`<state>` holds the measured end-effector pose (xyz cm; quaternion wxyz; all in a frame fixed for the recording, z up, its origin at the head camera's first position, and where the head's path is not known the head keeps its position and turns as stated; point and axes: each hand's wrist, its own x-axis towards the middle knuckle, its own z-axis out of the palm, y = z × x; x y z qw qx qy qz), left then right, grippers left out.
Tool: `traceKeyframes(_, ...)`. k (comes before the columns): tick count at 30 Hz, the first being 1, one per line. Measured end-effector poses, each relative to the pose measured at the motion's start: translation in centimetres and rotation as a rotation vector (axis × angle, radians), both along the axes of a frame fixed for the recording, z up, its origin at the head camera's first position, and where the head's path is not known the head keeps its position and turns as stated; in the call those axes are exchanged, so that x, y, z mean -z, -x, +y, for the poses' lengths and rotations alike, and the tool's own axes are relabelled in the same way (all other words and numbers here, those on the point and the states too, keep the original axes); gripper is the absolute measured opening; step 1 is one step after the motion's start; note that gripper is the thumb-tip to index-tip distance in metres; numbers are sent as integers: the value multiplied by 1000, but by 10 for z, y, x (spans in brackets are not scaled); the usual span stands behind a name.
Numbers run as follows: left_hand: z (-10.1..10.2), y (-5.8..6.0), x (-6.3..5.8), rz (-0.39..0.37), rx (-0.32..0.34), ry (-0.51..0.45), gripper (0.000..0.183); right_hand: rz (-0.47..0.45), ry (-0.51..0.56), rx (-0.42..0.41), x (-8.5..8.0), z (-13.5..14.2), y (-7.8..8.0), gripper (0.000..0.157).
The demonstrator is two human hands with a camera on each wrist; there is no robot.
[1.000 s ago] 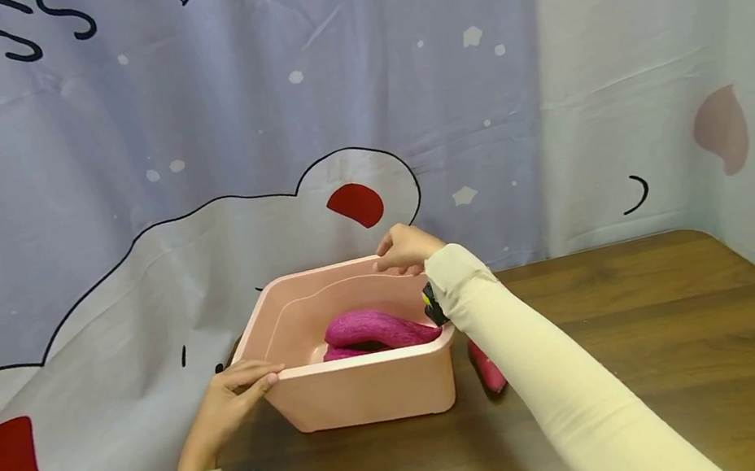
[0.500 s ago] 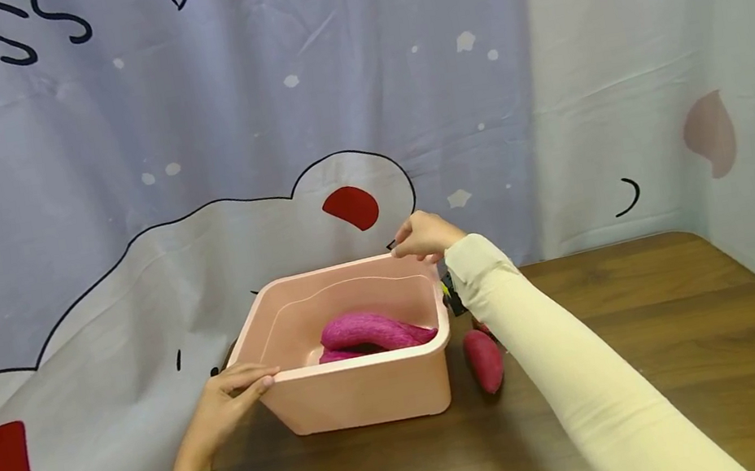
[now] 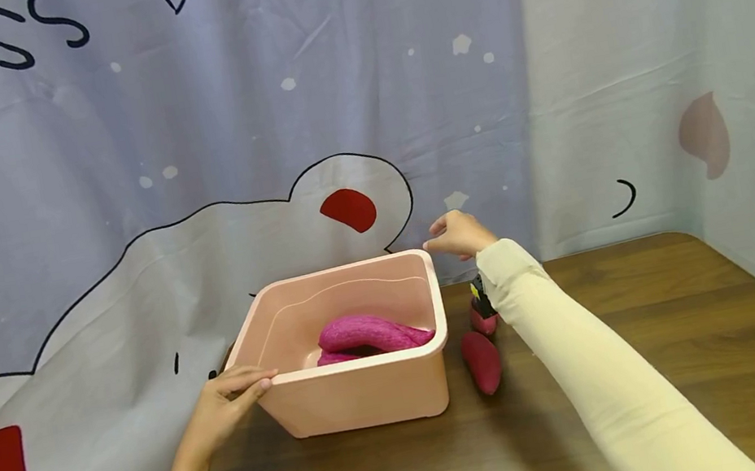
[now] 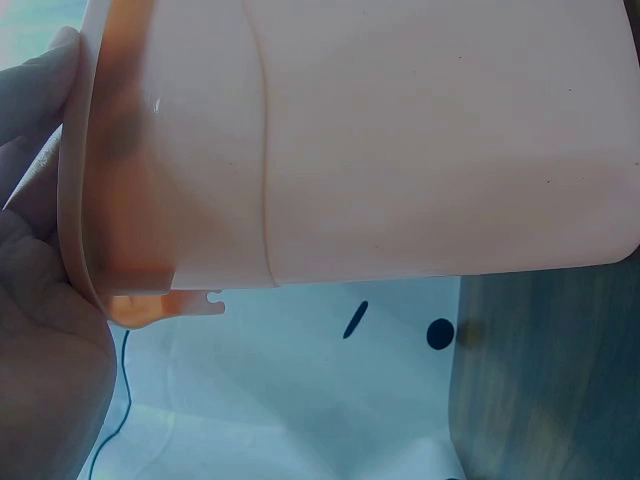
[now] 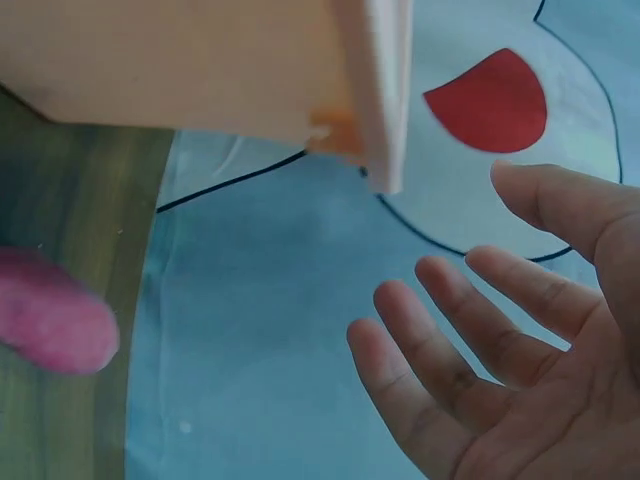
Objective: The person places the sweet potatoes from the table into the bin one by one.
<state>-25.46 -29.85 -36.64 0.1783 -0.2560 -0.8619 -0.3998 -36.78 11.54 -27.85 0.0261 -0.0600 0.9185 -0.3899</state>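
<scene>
A pink plastic bin point(image 3: 354, 396) stands on the table, with long purple sweet potatoes point(image 3: 371, 332) lying in it. My left hand point(image 3: 223, 412) holds the rim at the near left corner; in the left wrist view that hand point(image 4: 45, 300) is against the rim of the bin point(image 4: 400, 140). Just right of the bin's far right corner, my right hand point(image 3: 459, 235) is in the air with nothing in it. Its fingers are spread and relaxed in the right wrist view, where the hand point(image 5: 530, 350) is apart from the bin rim point(image 5: 385, 100).
Outside the bin on the right lies a reddish sweet potato point(image 3: 483, 363), with another one point(image 3: 484, 323) behind it, partly covered by the right wrist strap. The wooden table point(image 3: 634, 359) extends to the right. A printed curtain point(image 3: 220, 129) hangs behind the table.
My right hand has moved rightward from over the bin's far rim to outside its far right corner. The sweet potatoes beside the bin now show more. My left hand has kept its place.
</scene>
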Motion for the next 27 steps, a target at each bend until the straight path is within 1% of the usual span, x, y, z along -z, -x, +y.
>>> traceKeyframes(4,-1,-1,0,0,-2,0,16,3,-6,13,11,8,3,52)
traceKeyframes(11,-2,-1,-1,24,-3,20,16,18,-16,35,31,20,5,56)
traceKeyframes(15,-2,-2,-2,11,-17,28,16,28,-18,53,44,26,4,59)
traceKeyframes(19,-1,-3,-4,0,-26,28,16,20,-16,68,59,34,4,61)
traceKeyframes(27,0,-2,-2,4,0,10,16,-45,-1,89,88,46,5,69)
